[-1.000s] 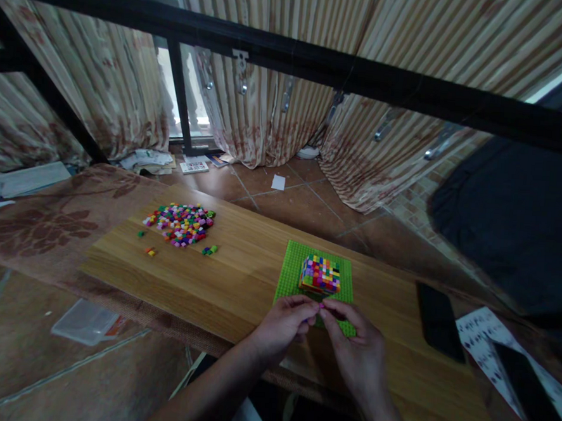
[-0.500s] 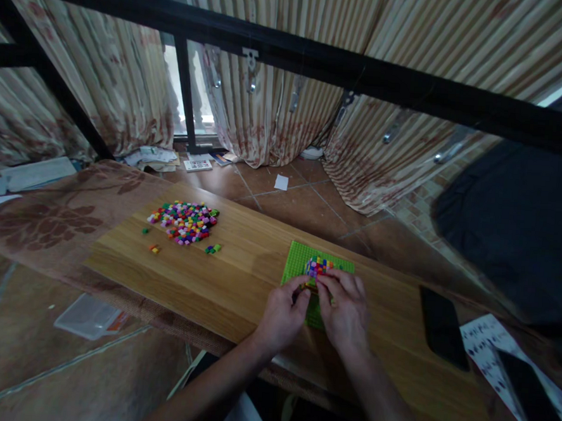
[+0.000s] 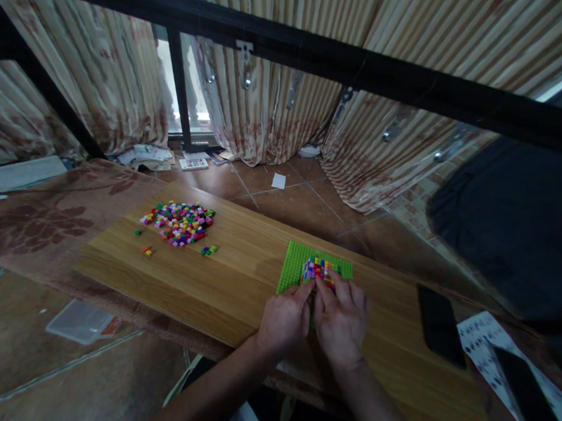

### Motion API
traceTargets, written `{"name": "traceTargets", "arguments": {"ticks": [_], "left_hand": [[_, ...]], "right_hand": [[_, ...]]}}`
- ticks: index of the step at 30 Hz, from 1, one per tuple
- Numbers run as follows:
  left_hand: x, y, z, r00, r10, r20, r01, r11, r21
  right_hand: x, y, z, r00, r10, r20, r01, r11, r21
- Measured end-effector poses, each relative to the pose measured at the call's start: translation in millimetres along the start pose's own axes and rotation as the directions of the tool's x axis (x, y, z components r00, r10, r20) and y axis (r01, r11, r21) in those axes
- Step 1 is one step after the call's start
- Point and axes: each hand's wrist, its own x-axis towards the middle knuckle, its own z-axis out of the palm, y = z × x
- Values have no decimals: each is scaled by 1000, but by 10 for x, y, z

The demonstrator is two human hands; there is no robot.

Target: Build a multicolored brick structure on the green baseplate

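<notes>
A green studded baseplate (image 3: 289, 268) lies on the wooden board, with a block of multicoloured building bricks (image 3: 313, 268) built up on it. My left hand (image 3: 284, 319) is at the near left side of this block, fingers closed, index fingertip against the bricks. From the right, my right hand (image 3: 344, 316) grips the same block, its index fingertip close to the left one and the other fingers curled over the right side. The hands cover the near part of the block and plate, so any single brick under the fingertips is hidden.
A pile of loose bricks (image 3: 180, 222) lies on the board's left part, with a few strays around it. A black phone (image 3: 440, 325) and a printed sheet (image 3: 483, 337) are at the right. A clear plastic box (image 3: 81, 322) sits on the floor; a black rail (image 3: 291, 38) crosses above.
Both hands have moved forward onto the bricks, and their index fingertips have come together. The left fingers have straightened over the near edge. The view has shifted slightly.
</notes>
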Motion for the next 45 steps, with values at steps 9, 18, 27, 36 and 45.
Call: {"name": "traceTargets", "arguments": {"ticks": [9,18,27,36,45], "left_hand": [[-4,16,-32,1000,-4,-12,3,999,-42],[-279,-70,-71,828,-510,232,428,309,-849],[-487,179,-128,783,-422,456,507,10,-862],[-381,195,-164,749,-444,491,517,-70,-853],[-255,209,-190,807,-408,427,472,10,-882]], "right_hand": [[-11,18,4,993,-103,54,103,995,-6],[-347,-188,-189,998,46,-37,-37,975,221],[-638,-324,-293,992,45,115,-103,813,573],[-513,-180,-231,956,209,206,-293,687,665],[-473,-121,-187,932,307,190,-337,550,764]]}}
